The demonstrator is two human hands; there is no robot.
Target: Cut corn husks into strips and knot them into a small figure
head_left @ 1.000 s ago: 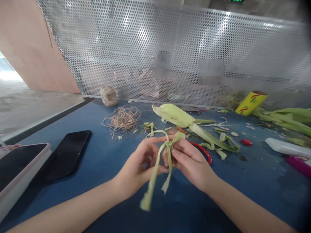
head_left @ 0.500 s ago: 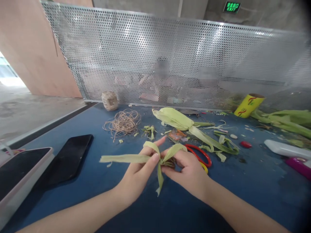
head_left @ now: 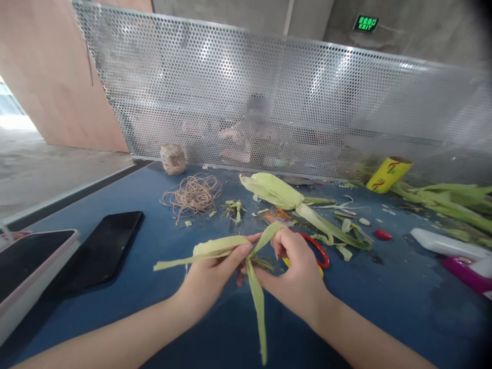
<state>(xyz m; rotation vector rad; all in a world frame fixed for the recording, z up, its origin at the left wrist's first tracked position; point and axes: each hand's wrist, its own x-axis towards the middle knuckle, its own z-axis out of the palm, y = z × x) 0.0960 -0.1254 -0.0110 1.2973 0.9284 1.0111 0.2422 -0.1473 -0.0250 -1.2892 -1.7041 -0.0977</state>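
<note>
Pale green corn husk strips (head_left: 257, 302) meet in a knot-like centre between my hands, with ends pointing left, up to the right and down toward me. My left hand (head_left: 215, 271) pinches them near that centre, thumb on top. On the other side, my right hand (head_left: 295, 261) has its fingers curled around the upper right strip. Its fingertips are partly hidden. Scissors with red and yellow handles (head_left: 321, 251) lie just behind my right hand. Beyond them rests a larger bundle of corn husk (head_left: 271, 189) with a long trailing strip.
A tangle of brown twine (head_left: 196, 193) and a twine roll (head_left: 172, 159) sit at the back left. Two phones (head_left: 103, 251) lie left. To the right are a yellow tube (head_left: 389, 174), a white and purple tool (head_left: 449, 243) and more husks (head_left: 446, 200). A perforated metal screen (head_left: 215, 92) stands behind.
The downward strip now hangs much longer toward me. My right hand has lifted its fingers slightly, and the left strips lie flatter over my left hand. The view has shifted a little.
</note>
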